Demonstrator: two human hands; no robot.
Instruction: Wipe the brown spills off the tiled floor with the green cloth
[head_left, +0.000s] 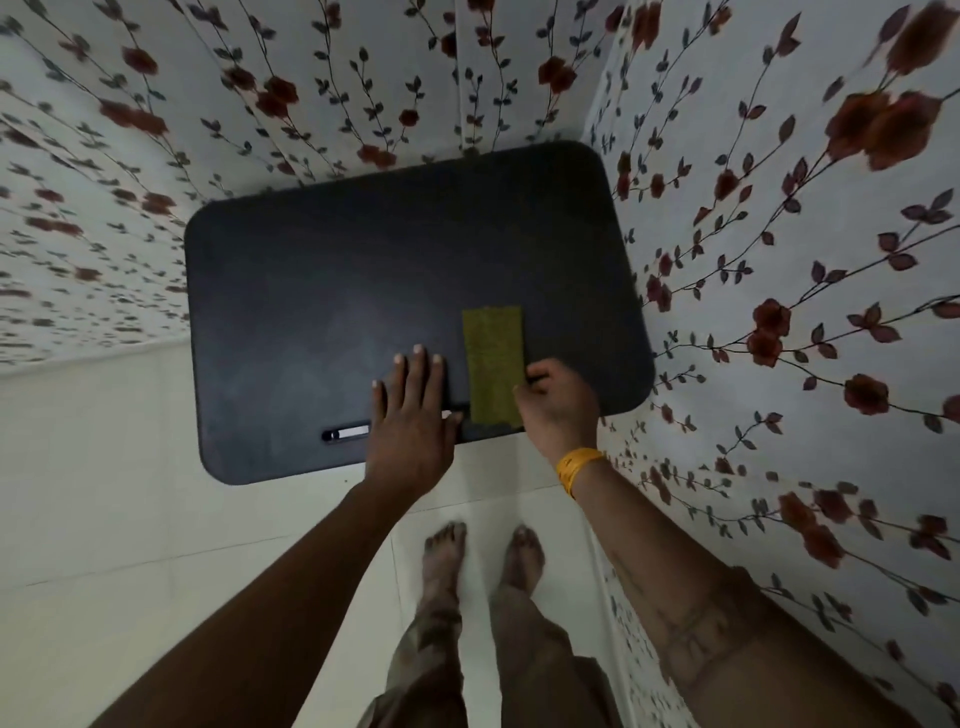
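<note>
- Tiled floor (156, 519) by the bare feet (483, 561): no brown spills I can spot.
- Left hand (410, 415) lies flat, fingers straight, on the dark surface (322, 291).
- Right hand (558, 402) pinches the green cloth (492, 364), lying there. I'd say wiping hasn't started.

No readable text

The dark surface (322, 291), green cloth (492, 364) and yellow wristband (577, 466) carry no legible writing.
</note>
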